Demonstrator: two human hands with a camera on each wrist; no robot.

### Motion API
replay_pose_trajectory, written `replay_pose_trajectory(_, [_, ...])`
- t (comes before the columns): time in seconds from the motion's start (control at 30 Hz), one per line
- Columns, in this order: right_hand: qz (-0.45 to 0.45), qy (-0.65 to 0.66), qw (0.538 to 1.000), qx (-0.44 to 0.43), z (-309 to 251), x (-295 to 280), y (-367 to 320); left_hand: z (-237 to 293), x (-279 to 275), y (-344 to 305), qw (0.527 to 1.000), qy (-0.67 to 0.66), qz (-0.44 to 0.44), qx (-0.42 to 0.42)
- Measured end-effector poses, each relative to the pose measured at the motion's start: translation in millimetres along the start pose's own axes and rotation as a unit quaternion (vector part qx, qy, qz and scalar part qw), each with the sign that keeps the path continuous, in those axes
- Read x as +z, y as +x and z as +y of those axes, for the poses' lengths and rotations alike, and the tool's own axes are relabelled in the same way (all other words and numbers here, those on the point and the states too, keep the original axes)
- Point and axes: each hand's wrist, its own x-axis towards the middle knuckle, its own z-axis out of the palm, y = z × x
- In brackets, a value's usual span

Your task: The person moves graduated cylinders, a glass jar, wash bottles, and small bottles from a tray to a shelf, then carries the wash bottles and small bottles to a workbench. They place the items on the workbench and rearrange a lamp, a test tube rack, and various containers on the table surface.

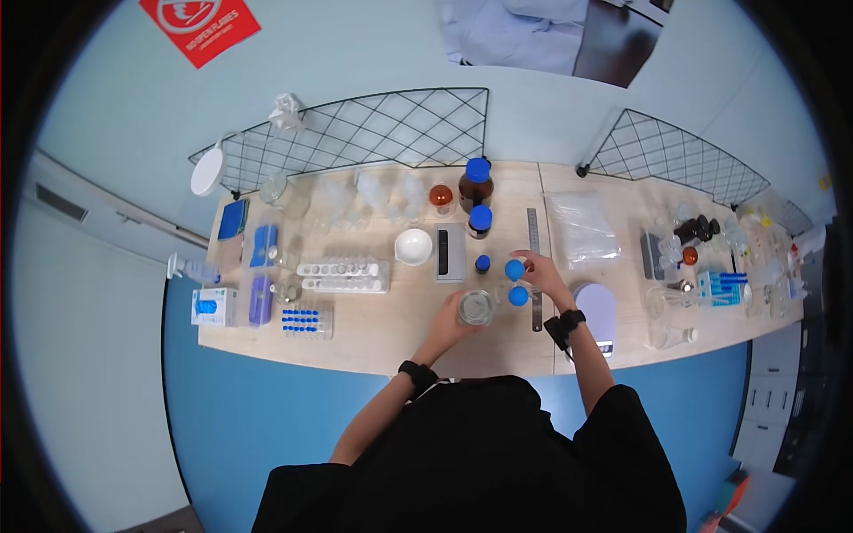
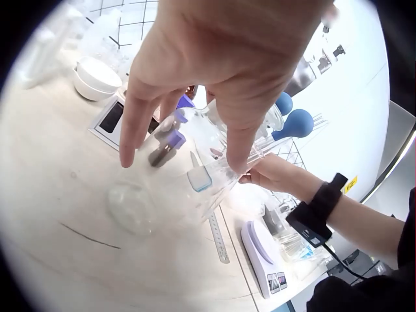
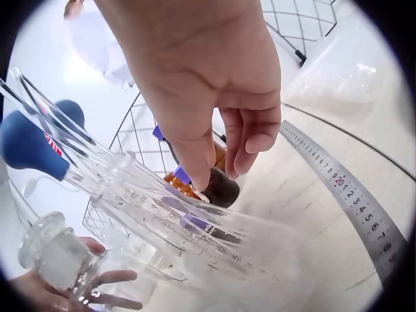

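My left hand (image 1: 448,323) grips a clear glass flask (image 1: 477,308) over the front middle of the bench. In the left wrist view its thumb and fingers straddle the glass, whose wide rounded base (image 2: 133,208) points down. My right hand (image 1: 544,277) hovers just right of a graduated glass cylinder (image 3: 195,227). Its fingers are loosely bent, with thumb and fingertips apart and nothing between them. Glass rods and droppers with blue rubber bulbs (image 3: 29,143) stick out of the cylinder. Behind it stands a small dark bottle with a blue cap (image 1: 482,263).
Brown blue-capped bottles (image 1: 476,188), a white bowl (image 1: 413,247) and a grey scale (image 1: 450,253) stand behind the hands. A steel ruler (image 1: 534,231) and a lilac scale (image 1: 593,315) lie to the right. Tube racks (image 1: 345,275) are at left, more glassware at far right.
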Motion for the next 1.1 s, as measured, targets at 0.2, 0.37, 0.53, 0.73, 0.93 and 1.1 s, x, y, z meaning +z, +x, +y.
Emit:
replay_pose_trajectory(0.2, [-0.120, -0.004, 0.984, -0.129, -12, 18, 46, 0, -3, 5, 1.000, -0.027, 0.012, -0.004])
replay_pose_trajectory(0.37, [-0.161, -0.026, 0.976, -0.147, 6, 38, 79, -1, -5, 16, 0.999, -0.031, 0.015, 0.002])
replay_pose_trajectory(0.53, [-0.114, -0.064, 0.985, -0.112, 6, 35, 87, -4, -7, 25, 0.999, -0.031, 0.006, 0.027])
replay_pose_trajectory(0.73, [-0.051, 0.020, 0.998, -0.028, 11, 4, 36, -12, -8, 42, 0.999, -0.037, -0.027, 0.005])
replay_pose_trajectory(0.93, [-0.045, -0.046, 0.968, -0.243, 30, 17, -36, -28, 1, 51, 0.997, -0.040, -0.032, 0.053])
replay_pose_trajectory(1.1, [-0.010, -0.021, 0.994, -0.107, 15, 23, -59, -22, 3, 59, 0.995, -0.061, -0.044, 0.061])
